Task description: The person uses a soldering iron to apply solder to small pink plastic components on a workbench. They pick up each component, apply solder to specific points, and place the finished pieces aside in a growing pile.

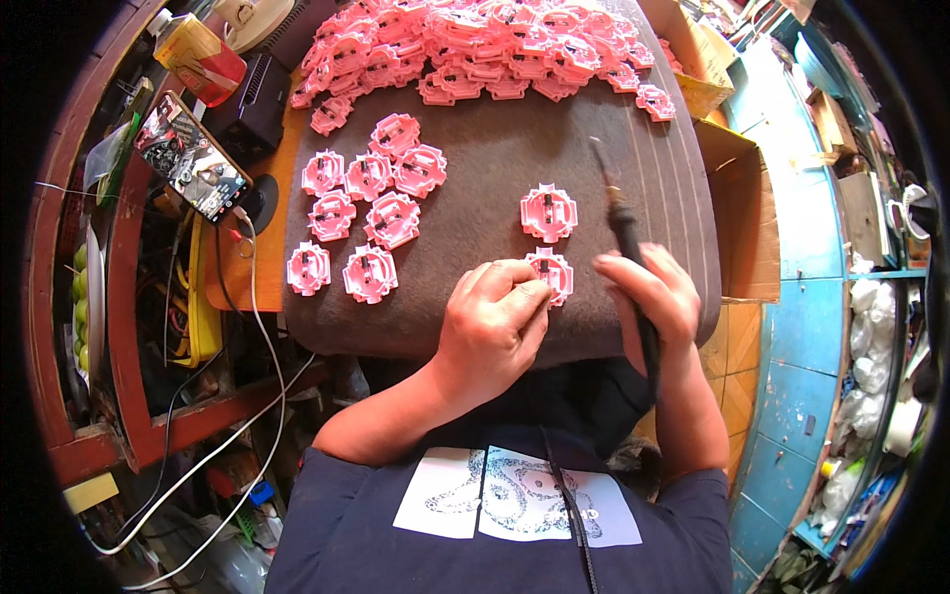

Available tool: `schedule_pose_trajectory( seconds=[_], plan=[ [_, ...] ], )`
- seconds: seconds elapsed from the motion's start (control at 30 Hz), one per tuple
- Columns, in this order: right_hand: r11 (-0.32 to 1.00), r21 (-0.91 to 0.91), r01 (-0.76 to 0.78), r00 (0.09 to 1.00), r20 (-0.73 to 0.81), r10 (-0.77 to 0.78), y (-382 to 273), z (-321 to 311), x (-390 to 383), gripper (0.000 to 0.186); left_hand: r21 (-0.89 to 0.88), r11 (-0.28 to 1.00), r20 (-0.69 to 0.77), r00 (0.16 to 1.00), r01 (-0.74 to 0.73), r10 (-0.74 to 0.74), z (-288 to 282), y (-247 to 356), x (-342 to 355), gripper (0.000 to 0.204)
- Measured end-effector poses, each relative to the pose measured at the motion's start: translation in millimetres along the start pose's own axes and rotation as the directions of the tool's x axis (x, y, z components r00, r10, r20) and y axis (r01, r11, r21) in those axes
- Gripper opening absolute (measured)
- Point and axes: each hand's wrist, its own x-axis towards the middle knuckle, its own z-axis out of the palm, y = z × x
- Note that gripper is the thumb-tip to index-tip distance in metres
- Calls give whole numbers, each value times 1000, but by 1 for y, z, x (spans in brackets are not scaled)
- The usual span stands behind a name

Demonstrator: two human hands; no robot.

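Note:
My left hand (500, 327), fingers pinched together, grips a pink plastic housing (555, 269) near the front of the dark padded work surface (475, 158). Just beyond it lies a second pink housing (548, 213) with a small black part inside. My right hand (663, 302) is closed around a black-handled soldering iron (625, 230), its thin tip angled forward above the surface, right of the two housings. Several similar housings (369, 176) lie spread at the left, and a large heap of them (475, 54) covers the far end.
Cardboard boxes (737, 228) stand along the right side, beside a blue cabinet (802, 346). At the left, a phone (193, 158) on a stand with cables sits on an orange table (242, 277), near a drink carton (203, 61), a black device (252, 109) and a red wooden frame (109, 396).

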Motion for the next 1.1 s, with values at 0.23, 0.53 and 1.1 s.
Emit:
schedule_pose_trajectory(
  seconds=[0.23, 0.53, 1.1],
  plan=[
    [988, 141, 55, 963, 254, -90, 1, 14, 48, 64, 44, 999, -14, 1000, -10, 11, -4, 1, 1, 23],
    [989, 140, 43, 947, 310, -85, 1, 19, 39, 66, 26, 1000, -42, 999, -7, 8, 1, 0, -1, 18],
    [994, 93, 61, 960, 268, -84, 11, 22, 48, 60, 231, 972, -196, 981, 51, -4, -65, -3, -32, 29]
  ],
)
